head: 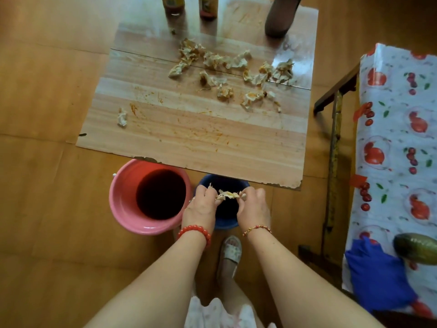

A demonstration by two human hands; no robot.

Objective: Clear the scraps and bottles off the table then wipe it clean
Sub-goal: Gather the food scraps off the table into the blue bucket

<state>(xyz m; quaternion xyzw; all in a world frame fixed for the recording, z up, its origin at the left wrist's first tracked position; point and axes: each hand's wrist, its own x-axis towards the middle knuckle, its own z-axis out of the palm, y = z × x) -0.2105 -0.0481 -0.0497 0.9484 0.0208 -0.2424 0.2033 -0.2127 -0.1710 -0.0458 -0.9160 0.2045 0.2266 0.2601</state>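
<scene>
I hold a crumpled, stained scrap of paper (228, 194) between my two hands, just above the blue bucket (224, 222) that stands on the floor at the near edge of the table. My left hand (201, 207) pinches the left end of the scrap with the fingertips, and my right hand (254, 205) pinches the right end in the same way. On my left wrist is a red bead bracelet (196, 231), and on my right wrist a thin gold and red one (256, 228). Just left of the blue bucket, touching it or almost, stands a pink bucket (123, 202) with a dark inside. The table (189, 143) is wooden with orange stains, and many more crumpled scraps (233, 74) lie on its far right part. One small scrap (122, 117) lies alone near the left edge. At the far edge stand two bottles (189, 7) and a dark object (279, 17) that I cannot identify. On the right is another surface with a fruit-pattern cloth (397, 143), and on its near part lie a blue cloth (376, 273) and a green fruit (417, 248).
</scene>
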